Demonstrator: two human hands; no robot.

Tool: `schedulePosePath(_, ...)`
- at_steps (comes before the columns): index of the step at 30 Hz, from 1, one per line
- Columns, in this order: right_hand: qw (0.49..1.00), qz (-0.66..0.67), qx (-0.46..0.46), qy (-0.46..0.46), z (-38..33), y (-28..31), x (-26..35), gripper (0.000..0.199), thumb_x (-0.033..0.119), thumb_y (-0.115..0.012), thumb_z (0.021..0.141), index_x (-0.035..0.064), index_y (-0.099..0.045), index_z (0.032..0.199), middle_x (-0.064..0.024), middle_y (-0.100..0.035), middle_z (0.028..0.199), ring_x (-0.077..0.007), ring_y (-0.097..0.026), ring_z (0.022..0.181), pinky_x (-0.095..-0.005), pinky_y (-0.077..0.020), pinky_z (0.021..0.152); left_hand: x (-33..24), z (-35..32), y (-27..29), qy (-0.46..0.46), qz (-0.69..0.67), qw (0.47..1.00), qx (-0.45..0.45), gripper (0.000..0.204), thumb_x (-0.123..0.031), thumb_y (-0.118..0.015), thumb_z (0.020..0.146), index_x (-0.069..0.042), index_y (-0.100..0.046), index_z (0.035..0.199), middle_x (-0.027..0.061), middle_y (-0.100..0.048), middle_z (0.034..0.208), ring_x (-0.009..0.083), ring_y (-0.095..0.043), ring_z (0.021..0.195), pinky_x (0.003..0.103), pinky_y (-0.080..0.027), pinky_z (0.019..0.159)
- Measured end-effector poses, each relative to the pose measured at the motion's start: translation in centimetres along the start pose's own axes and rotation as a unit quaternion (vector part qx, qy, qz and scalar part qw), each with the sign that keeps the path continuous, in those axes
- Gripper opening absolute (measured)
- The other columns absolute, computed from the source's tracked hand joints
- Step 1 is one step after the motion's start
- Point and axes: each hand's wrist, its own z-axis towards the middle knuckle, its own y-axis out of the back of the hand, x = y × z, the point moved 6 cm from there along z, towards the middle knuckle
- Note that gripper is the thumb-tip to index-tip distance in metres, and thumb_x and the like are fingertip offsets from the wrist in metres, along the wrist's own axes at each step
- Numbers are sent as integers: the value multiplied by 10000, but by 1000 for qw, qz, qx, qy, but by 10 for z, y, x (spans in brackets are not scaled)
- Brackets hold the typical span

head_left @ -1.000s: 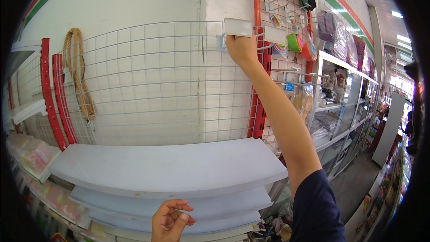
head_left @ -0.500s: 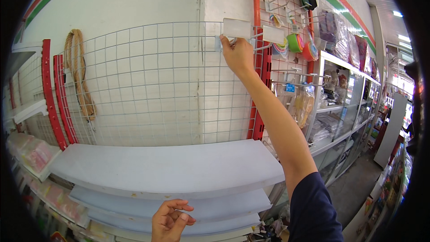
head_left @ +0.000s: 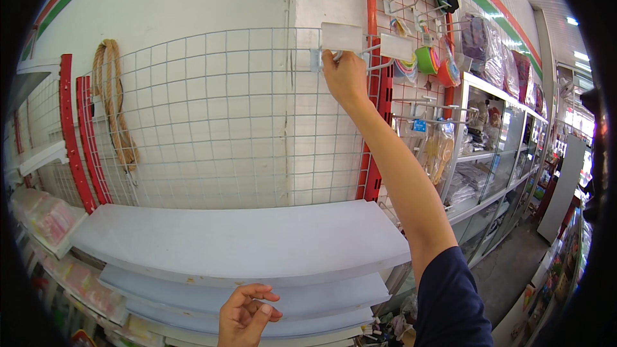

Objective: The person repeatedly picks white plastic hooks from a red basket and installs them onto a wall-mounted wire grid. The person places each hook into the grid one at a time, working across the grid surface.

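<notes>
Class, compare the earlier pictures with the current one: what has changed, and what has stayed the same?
Since the middle picture, the right hand has drawn slightly rightward, its leftmost fingertip now beneath the pale tag. Nothing was visibly taken or let go, though its grip is partly hidden. The left hand stays loosely curled and empty before the shelves; the rope still hangs at left.

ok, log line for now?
right hand: below clear tag plate, by wire grid, grip unclear | left hand: half-curled, empty, in front of pale shelves

Seemingly no readable lettering anywhere.
</notes>
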Motion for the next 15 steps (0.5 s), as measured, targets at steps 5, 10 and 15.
schedulePosePath(5, 1000, 2, 16, -13, 1, 0, 0, 396, 280, -595, 883, -58, -628, 678, -204, -646, 640, -358, -650, 628, -414, -505, 616, 0, 2, -2, 2, 3, 1000, 2, 269, -86, -558, 924, 24, -518, 1166, 161, -609, 1009, 188, -668, 776, 319, -571, 699)
schedulePosePath(10, 1000, 3, 18, -4, -1, 5, 6, 436, 317, -654, 865, -61, -596, 657, -193, -628, 614, -341, -637, 602, -399, -490, 586, 0, 3, -3, 4, 10, 1000, -1, 265, -72, -546, 924, 26, -514, 1168, 159, -609, 1009, 188, -666, 779, 321, -571, 700)
schedulePosePath(15, 999, 6, 46, -17, -8, 7, 6, 399, 317, -704, 841, -63, -581, 845, -179, -643, 719, -297, -657, 686, -372, -500, 630, -1, 5, -4, 2, 6, 1000, -3, 265, -62, -541, 921, 25, -514, 1170, 157, -609, 1011, 189, -664, 784, 322, -570, 701)
